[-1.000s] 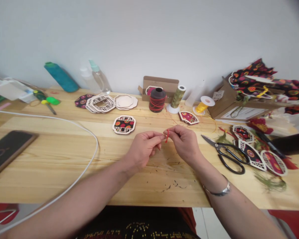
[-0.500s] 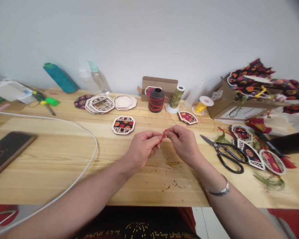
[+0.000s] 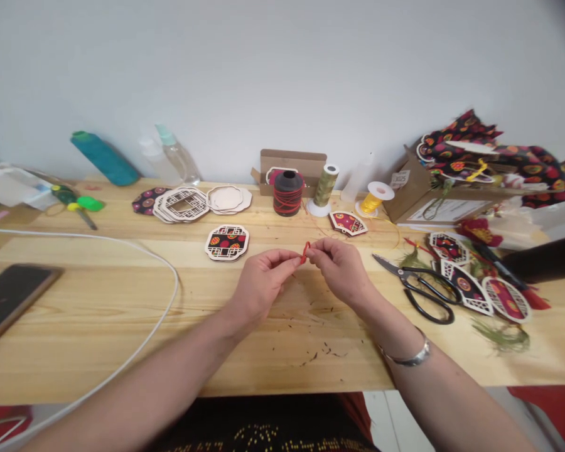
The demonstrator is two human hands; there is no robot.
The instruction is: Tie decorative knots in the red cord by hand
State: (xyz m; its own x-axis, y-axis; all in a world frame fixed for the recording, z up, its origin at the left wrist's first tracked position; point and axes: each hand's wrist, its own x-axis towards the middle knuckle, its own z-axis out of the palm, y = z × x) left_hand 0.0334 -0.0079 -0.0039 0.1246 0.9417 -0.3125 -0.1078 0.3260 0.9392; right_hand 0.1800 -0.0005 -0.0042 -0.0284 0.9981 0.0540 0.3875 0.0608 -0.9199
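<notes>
A short red cord (image 3: 305, 252) is pinched between both hands over the middle of the table, with a small loop standing up at the fingertips. My left hand (image 3: 262, 281) has thumb and fingers pressed together on its left side. My right hand (image 3: 341, 269) grips it from the right, wrist turned in, a silver bracelet on that arm. Left of the hands lies a patterned ornament (image 3: 226, 243) with a pale lattice frame. Black-handled scissors (image 3: 421, 282) rest, blades partly apart, to the right of my right hand.
Behind stand a red-and-black cord spool (image 3: 288, 193), a green spool (image 3: 324, 188) and a yellow spool (image 3: 375, 198). A cardboard box (image 3: 433, 201) holds patterned fabric at the right. A white cable (image 3: 169, 301) curves across the left, near a phone (image 3: 14, 298).
The view has shifted slightly, so the tabletop items sit a little further left. The red cord now shows a clearer upright loop between the fingertips; both hands keep their pinch.
</notes>
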